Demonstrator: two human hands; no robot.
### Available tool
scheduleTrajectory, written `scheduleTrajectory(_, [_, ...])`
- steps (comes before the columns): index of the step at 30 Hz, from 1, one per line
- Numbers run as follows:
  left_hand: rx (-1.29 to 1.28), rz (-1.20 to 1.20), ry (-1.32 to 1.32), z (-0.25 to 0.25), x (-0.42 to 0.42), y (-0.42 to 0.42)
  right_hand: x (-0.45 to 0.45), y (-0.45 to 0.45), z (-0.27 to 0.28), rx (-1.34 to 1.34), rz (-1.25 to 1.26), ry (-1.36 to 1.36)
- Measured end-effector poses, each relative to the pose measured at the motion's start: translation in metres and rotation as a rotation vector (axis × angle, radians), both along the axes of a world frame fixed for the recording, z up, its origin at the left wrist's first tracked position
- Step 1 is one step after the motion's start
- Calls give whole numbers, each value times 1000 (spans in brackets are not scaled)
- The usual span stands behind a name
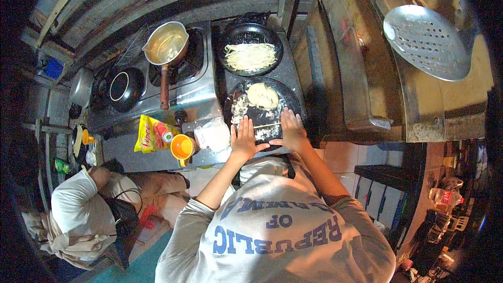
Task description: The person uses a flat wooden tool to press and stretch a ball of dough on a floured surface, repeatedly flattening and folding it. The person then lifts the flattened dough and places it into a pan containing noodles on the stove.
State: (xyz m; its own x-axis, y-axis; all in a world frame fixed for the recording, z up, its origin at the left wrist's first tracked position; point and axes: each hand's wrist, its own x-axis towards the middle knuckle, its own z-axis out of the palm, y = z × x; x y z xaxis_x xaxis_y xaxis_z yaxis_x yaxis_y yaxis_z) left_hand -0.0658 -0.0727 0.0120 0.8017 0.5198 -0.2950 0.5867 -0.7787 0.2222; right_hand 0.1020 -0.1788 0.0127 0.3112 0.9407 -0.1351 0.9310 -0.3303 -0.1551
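Both my hands lie palm down on a round black tray [257, 82] dusted with white flour. A thin strand of dough [268, 125] runs straight between them; its ends seem to pass under my palms. My left hand [244, 141] rests at the tray's near left, fingers extended, thumb apart. At the near right my right hand [292, 130] is flat too, its thumb pointing inward. Beyond my fingertips sits a lump of pale dough [262, 95]. Farther back, a second round black tray [232, 67] carries a pile of thin pale strands [250, 56].
Left of the trays are a white plastic bag [213, 133], an orange cup [182, 146] and a yellow packet [155, 135]. A saucepan [167, 43] stands on the steel stove [188, 106]. At right hangs a perforated skimmer [430, 41]. Another person [84, 212] sits at left.
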Motion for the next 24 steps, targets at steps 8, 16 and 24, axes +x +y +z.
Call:
scheduleTrajectory(8, [177, 76, -271, -20, 14, 13, 15, 20, -5, 119, -37, 48])
scheduleTrajectory(16, [-239, -80, -156, -6, 17, 11, -8, 7, 5, -13, 49, 32])
scheduleTrajectory(24, [-245, -89, -85, -3, 13, 4, -10, -2, -6, 9, 63, -15])
